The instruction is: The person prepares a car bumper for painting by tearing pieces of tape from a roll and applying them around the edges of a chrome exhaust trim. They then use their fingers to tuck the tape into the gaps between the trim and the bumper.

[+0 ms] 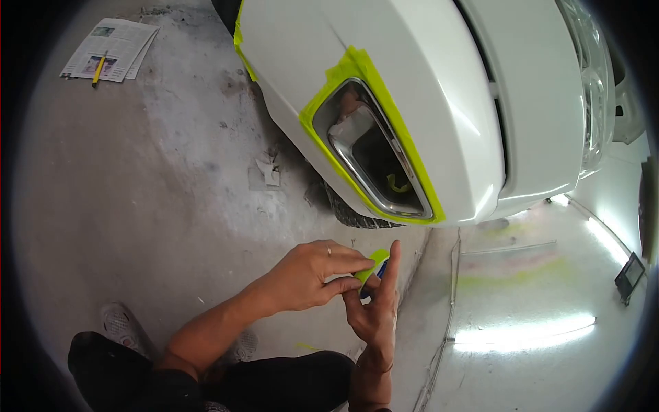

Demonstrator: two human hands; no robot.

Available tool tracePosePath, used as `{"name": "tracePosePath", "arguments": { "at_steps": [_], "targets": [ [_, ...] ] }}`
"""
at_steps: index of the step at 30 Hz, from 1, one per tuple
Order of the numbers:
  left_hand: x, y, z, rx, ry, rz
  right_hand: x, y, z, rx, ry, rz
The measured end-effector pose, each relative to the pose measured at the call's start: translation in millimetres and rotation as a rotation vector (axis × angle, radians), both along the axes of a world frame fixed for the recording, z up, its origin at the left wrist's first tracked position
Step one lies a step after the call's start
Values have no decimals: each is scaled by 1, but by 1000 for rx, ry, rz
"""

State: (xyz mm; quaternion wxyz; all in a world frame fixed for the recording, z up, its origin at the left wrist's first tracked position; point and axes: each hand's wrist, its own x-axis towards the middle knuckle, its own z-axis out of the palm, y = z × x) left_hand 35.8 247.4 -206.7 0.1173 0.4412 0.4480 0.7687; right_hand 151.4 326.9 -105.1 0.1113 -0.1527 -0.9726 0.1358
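A bright yellow-green piece of masking tape [364, 275] is pinched between the thumb and fingers of my left hand [309, 275], which has a ring on one finger. Right beside it, my right hand [374, 312] has its index finger stretched up. Its other fingers close around a blue item [383, 268] against the tape. It looks like the core of a tape roll, though fingers hide most of it. Above both hands is a white car bumper [439, 117]. Yellow-green masking tape [395, 120] borders its chrome-trimmed recess [374, 151].
Newspaper sheets [127, 41] lie on the concrete floor [103, 185] at upper left, with a yellow cutter-like tool [99, 71] on them. Paper scraps [269, 172] lie near the bumper. At right, a lit tube lamp [525, 334] is on the white wall [508, 288].
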Motion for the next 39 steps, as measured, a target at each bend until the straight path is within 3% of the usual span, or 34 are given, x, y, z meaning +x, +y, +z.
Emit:
{"name": "tracePosePath", "arguments": {
  "at_steps": [8,10,11,12,13,14,16,20,22,25,27,28,29,31,33,36,39],
  "targets": [
    [22,28,-2,50,63,157,6,-1,8,77,-99,-238],
    [26,29,-3,66,-114,23,15,4,3,92,-186,-306],
    [25,29,-4,69,-129,40,21,15,-7,41,-57,-239],
    [25,31,-2,80,-332,-105,19,18,-9,-10,66,-176],
    [25,32,-2,97,-533,-253,18,18,-8,-1,45,-162],
    [25,34,-6,106,-557,-245,20,15,-5,-60,38,-238],
    [19,40,-14,31,-250,-331,18,13,-5,-119,22,-313],
    [16,42,-8,-57,-255,-377,16,17,-4,-116,42,-389],
    [23,47,-1,108,-161,62,13,19,-4,-132,96,-376],
    [0,51,15,105,-240,229,13,32,-5,40,194,-289],
    [-12,56,31,78,-204,285,14,45,0,363,100,-39],
    [-17,59,39,44,-165,336,12,45,0,364,99,-38],
    [-22,65,45,43,-160,332,7,44,-1,234,162,-56],
    [-31,81,53,-4,-23,670,-2,37,1,107,226,-77],
    [-32,94,57,-55,5,710,-8,26,7,-319,366,-347],
    [-42,102,59,-73,38,851,-6,40,29,-313,212,-429],
    [-47,116,59,-35,56,1010,-17,49,12,-224,417,-307]
  ]
}}
